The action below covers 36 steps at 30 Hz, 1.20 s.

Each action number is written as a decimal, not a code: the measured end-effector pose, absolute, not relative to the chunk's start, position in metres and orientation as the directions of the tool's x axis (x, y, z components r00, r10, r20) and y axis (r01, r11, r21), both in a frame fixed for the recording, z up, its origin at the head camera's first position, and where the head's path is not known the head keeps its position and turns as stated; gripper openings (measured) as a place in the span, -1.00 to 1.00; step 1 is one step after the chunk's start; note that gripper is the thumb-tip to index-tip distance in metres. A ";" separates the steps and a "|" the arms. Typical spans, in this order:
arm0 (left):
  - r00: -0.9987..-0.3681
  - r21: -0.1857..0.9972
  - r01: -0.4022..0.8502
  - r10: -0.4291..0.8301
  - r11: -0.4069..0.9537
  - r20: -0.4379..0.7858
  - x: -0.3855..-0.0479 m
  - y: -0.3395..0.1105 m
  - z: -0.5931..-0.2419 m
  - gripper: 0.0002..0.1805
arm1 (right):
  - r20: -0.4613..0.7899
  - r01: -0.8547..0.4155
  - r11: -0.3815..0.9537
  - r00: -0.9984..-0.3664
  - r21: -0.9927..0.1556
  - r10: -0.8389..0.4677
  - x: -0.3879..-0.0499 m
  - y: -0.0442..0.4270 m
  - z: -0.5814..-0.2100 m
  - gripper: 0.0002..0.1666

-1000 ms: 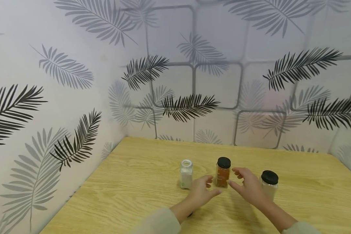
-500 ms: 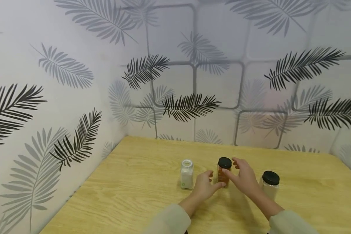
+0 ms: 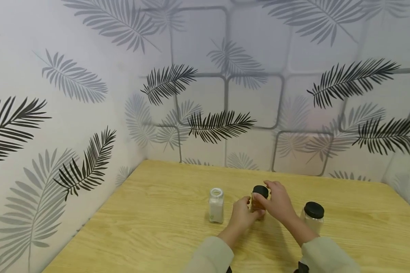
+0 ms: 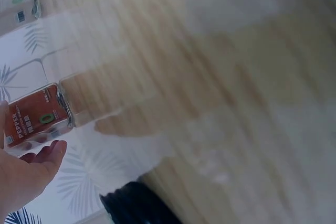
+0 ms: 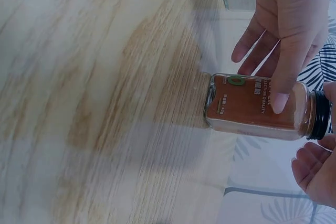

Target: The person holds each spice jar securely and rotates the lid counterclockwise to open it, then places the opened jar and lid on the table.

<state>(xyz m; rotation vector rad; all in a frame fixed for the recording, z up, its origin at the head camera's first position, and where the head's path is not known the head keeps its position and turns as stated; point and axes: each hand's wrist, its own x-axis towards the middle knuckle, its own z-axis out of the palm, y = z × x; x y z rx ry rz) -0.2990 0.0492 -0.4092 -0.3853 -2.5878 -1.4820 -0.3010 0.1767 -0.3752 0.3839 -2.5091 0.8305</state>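
Thumb and fingers of my left hand (image 3: 242,218) are curled round the body of a square clear-glass jar with a red-brown label (image 3: 257,207) in the head view, while my right hand (image 3: 277,203) pinches its round black lid (image 3: 260,190). That jar stands upright on a yellow wood-grain table (image 3: 164,216). Apart from it, to the left, stands an open-mouthed clear-glass jar with white contents (image 3: 216,207); to the right, partly hidden by my right arm, is a black-capped clear-glass jar (image 3: 315,223). I wear pale grey-green sleeves (image 3: 213,254), and a white wall printed with grey and black leaves (image 3: 205,94) rises behind. From my left wrist, the label reads PEPPER beside a green mark; near the top left corner is a glass jar with a barcode (image 4: 20,11), though I can't tell which one. From my right wrist, my left thumb presses across the label, and my right fingers bend in beside the lid, cut off by the frame edge.
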 end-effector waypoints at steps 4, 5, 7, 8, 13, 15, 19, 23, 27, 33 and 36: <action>-0.955 0.827 0.296 0.152 0.477 0.255 -0.300 0.050 -0.412 -0.43 | 0.485 -0.378 0.787 -0.867 -0.487 -0.116 -0.300 0.173 -0.371 -0.36; -0.953 0.825 0.302 0.151 0.477 0.262 -0.301 0.051 -0.413 -0.44 | 0.479 -0.374 0.791 -0.870 -0.484 -0.118 -0.301 0.173 -0.370 -0.37; -0.951 0.824 0.308 0.148 0.475 0.270 -0.302 0.052 -0.413 -0.45 | 0.477 -0.371 0.799 -0.871 -0.474 -0.121 -0.301 0.172 -0.369 -0.40; -0.952 0.824 0.307 0.145 0.476 0.270 -0.302 0.053 -0.413 -0.45 | 0.478 -0.370 0.802 -0.870 -0.469 -0.121 -0.301 0.171 -0.369 -0.42; -0.947 0.818 0.318 0.133 0.479 0.291 -0.305 0.055 -0.413 -0.47 | 0.489 -0.369 0.813 -0.864 -0.451 -0.121 -0.300 0.170 -0.369 -0.50; -0.947 0.821 0.320 0.131 0.474 0.293 -0.305 0.056 -0.413 -0.48 | 0.486 -0.368 0.813 -0.866 -0.452 -0.122 -0.299 0.170 -0.368 -0.51; -0.953 0.829 0.300 0.119 0.472 0.277 -0.306 0.056 -0.412 -0.46 | 0.476 -0.371 0.810 -0.869 -0.454 -0.131 -0.298 0.170 -0.366 -0.50; -0.961 0.837 0.274 0.110 0.474 0.253 -0.307 0.056 -0.411 -0.46 | 0.457 -0.366 0.813 -0.878 -0.454 -0.140 -0.297 0.170 -0.364 -0.50; -0.963 0.848 0.269 0.114 0.457 0.244 -0.309 0.056 -0.412 -0.53 | 0.436 -0.357 0.822 -0.887 -0.443 -0.149 -0.297 0.170 -0.362 -0.49; -0.957 0.861 0.289 0.119 0.419 0.263 -0.309 0.057 -0.413 -0.58 | 0.418 -0.350 0.828 -0.895 -0.438 -0.157 -0.299 0.171 -0.361 -0.48; -0.958 0.863 0.287 0.113 0.416 0.264 -0.309 0.058 -0.412 -0.56 | 0.415 -0.348 0.831 -0.896 -0.433 -0.159 -0.301 0.172 -0.361 -0.48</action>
